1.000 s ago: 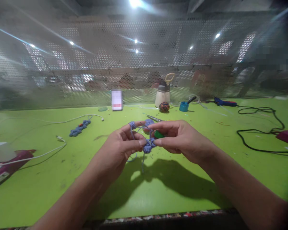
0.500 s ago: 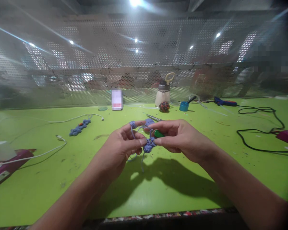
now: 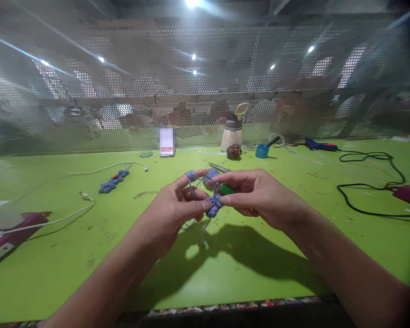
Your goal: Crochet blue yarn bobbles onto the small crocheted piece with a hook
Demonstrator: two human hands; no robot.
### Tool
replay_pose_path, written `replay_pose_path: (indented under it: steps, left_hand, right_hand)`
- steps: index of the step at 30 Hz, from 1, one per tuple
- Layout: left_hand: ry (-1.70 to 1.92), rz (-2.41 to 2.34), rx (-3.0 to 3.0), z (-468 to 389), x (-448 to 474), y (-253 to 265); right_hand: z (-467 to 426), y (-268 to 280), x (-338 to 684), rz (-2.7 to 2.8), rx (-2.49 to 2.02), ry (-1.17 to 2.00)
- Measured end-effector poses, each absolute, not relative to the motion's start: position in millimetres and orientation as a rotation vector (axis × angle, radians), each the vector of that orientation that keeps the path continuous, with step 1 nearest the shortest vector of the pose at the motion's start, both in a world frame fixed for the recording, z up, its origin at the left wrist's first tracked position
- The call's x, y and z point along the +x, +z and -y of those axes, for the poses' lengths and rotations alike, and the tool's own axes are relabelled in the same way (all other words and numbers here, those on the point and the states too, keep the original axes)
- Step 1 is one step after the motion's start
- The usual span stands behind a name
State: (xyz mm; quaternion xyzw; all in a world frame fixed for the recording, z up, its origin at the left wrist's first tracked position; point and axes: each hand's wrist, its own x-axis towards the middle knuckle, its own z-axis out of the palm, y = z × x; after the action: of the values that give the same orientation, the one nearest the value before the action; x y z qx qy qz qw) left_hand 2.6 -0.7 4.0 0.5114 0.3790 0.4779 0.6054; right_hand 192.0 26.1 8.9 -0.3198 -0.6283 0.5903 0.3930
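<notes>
Blue crochet piece (image 3: pixel 214 208) in the pinch of both hands (image 3: pixel 169 209), yarn (image 3: pixel 190 176) around left forefinger (image 3: pixel 179 183).

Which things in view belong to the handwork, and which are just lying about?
In use:
small periwinkle yarn piece, in left hand and right hand
periwinkle yarn wraps, left hand
green tool handle, right hand

Apparently lying about:
white bottle with dark lid
round teal pot
blue corded tool
magenta power strip

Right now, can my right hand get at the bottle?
Probably, once freed: your right hand grips a green handle at the crochet piece. A yarn ball partly hides the bottle; its lid loop stands clear.
</notes>
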Motion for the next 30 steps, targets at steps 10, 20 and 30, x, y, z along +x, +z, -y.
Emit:
replay_pose_path:
  steps: [10, 20, 30]
  left_hand:
    - [1.117, -0.903, 1.195, -2.0, 3.5, 2.4]
    - [1.189, -0.859, 1.201, -6.0, -0.3, -1.8]
    - [1.207, -0.907, 1.251, -4.9, -0.5, 0.0]
  right_hand:
    - [-28.7, 6.3, 195.2, 1.678, -0.777, 1.434]
    - [-28.2, 18.8, 205.8, 2.174, -0.814, 0.810]
    - [-26.9, 23.9, 216.4, 2.363, -0.798, 0.604]
